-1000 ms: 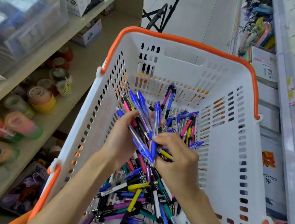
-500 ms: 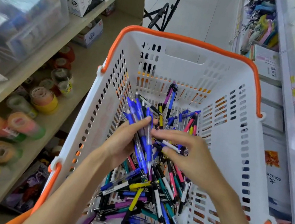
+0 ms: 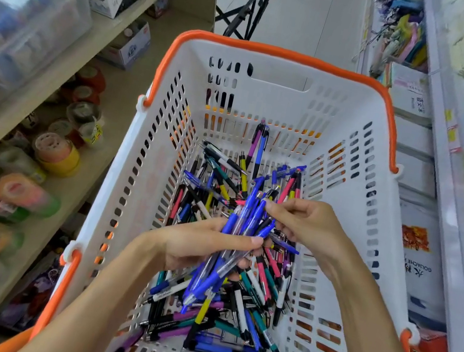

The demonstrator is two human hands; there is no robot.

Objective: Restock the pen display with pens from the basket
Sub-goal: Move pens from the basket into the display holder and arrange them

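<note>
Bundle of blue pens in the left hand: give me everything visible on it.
The bundle of blue plastic click pens is a handful of like pens with blue grips and clear barrels, lying roughly parallel and slanting from upper right down to lower left. The left hand holds it from below, thumb across the barrels. The right hand pinches the upper ends with its fingers. It sits above the loose mixed-colour pens inside the white plastic basket with orange rim. An exact count cannot be told.
</note>
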